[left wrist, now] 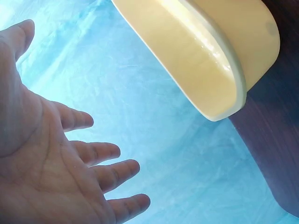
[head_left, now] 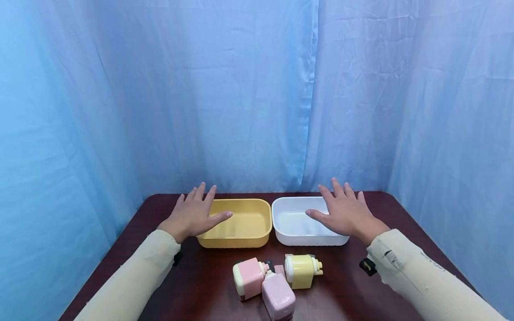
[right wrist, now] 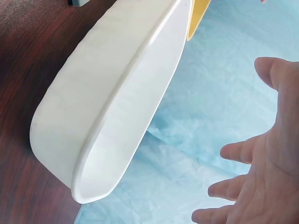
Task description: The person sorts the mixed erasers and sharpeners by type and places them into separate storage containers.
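Note:
My left hand (head_left: 192,216) hovers over the outer side of a yellow plastic bin (head_left: 241,242), fingers spread and nothing held. In the left wrist view its bare palm (left wrist: 46,158) shows apart from the bin's rim. My right hand (head_left: 346,213) is held likewise over the outer side of a white plastic bin (head_left: 311,240), thumb pointing inward. Nearer to me lie three small bottle-shaped things with stepped nozzles: a pink one with a cream base (head_left: 250,278), a lilac one (head_left: 278,296) and a yellow one with a white base (head_left: 302,271).
The two bins stand side by side at the back of a dark red wooden table (head_left: 192,285). Blue curtains (head_left: 249,98) hang behind and on both sides. Small dark parts show behind the pink and yellow bottle-shaped things.

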Action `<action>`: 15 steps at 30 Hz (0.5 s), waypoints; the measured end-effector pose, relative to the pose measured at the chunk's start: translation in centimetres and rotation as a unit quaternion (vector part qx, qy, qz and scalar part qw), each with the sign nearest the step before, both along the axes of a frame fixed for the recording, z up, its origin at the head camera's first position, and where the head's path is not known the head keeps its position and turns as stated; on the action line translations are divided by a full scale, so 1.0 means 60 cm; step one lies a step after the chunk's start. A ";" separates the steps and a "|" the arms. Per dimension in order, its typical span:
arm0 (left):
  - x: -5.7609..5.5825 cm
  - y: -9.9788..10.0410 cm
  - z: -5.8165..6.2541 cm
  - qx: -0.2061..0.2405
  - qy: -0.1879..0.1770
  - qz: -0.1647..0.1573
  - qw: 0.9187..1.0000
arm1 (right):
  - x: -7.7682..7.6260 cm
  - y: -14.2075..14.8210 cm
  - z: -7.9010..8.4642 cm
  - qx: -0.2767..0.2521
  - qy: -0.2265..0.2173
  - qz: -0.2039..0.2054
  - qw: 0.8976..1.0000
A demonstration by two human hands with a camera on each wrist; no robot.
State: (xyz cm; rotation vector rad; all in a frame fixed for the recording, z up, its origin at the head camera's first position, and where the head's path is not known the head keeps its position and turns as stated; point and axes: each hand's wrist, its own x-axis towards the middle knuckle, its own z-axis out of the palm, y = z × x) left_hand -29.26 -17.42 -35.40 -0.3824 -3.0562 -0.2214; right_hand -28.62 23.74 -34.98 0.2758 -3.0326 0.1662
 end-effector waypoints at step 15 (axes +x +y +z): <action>-0.001 -0.026 -0.035 0.081 -0.019 0.009 0.996 | 0.014 -0.007 -0.010 -0.070 -0.028 0.019 0.997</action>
